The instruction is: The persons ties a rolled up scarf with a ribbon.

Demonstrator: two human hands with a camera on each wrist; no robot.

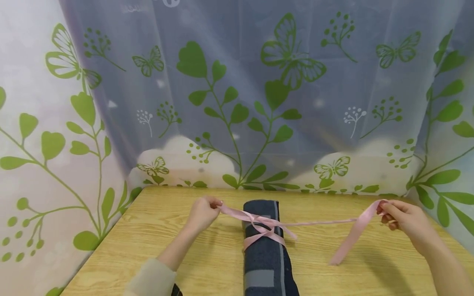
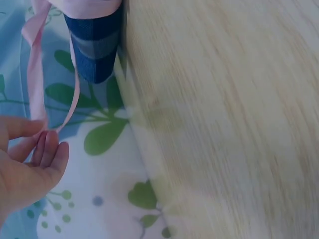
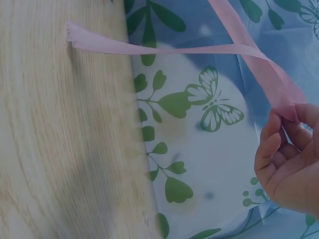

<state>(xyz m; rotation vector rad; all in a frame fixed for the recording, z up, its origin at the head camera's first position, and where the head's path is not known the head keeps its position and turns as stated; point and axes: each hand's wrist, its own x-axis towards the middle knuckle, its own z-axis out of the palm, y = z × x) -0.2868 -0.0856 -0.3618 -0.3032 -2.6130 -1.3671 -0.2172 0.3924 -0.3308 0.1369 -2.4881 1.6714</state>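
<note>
A dark blue rolled towel (image 1: 261,260) with grey bands lies lengthwise on the table. Pink ribbon (image 1: 254,241) wraps around it and crosses on top, with a loose loop and a short tail by the crossing. On the left, my left hand (image 1: 204,213) pinches one stretch of the ribbon between thumb and fingers; in the left wrist view two strands (image 2: 36,79) run from those fingertips to the towel. My right hand (image 1: 409,218), out to the right, pinches the other stretch, drawn nearly straight. Its free end (image 3: 109,44) hangs past the fingers over the table.
The wooden table (image 1: 148,230) reaches back to a blue-grey curtain (image 1: 229,24) printed with green leaves and butterflies. Patterned cloth also covers the left side wall (image 1: 33,82) and the right one. A small dark thing (image 1: 176,291) shows beside the left sleeve.
</note>
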